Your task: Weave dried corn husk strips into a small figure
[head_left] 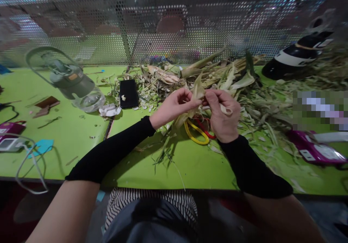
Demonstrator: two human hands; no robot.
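Note:
My left hand (181,105) pinches a pale dried corn husk (199,87) between thumb and fingers. Close beside it, my right hand (224,114) is closed on the same husk, and a pale curled strip shows by its fingers. Below the hands, a yellow-handled (196,132) tool with a red inner edge, which looks like scissors, lies on the green table (152,170); its blades are hidden. Husk pieces and thin green shreds hang under my left hand. Behind my hands spreads a heap of dry husks and leaves (165,75).
A black phone (129,93) and crumpled tissue (109,110) lie left of the heap. Further left stands a clear bottle with a grey-green lid (72,79). At right are a black bottle (292,60) and a purple device (317,150). A perforated metal screen (152,29) borders the back.

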